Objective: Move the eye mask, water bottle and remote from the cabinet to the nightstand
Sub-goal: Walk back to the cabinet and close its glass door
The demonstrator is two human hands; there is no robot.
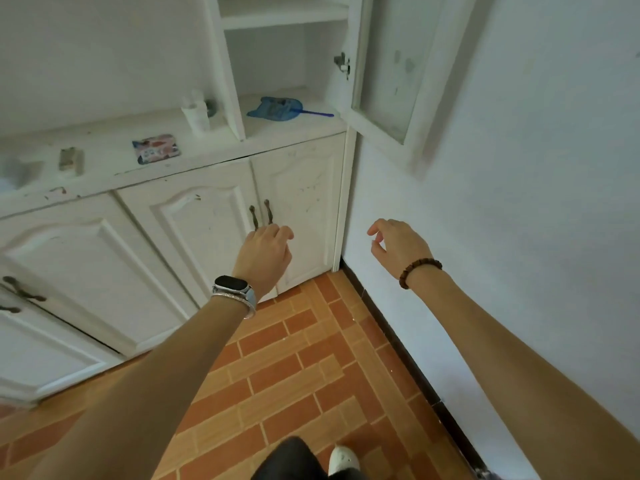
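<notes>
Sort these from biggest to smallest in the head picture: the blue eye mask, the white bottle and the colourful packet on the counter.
1. Blue eye mask, clearly widest.
2 and 3. White bottle and colourful packet look about alike; the packet lies nearer the camera, so I won't rank them.

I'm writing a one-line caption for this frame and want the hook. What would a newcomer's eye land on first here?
Two bare forearms reach forward over an orange brick-patterned floor, the left hand with a watch on its wrist, the right hand with a bead bracelet; both hold nothing. Above them, a blue object lies alone in the open cabinet compartment, whose glass door swings out to the right.
</notes>
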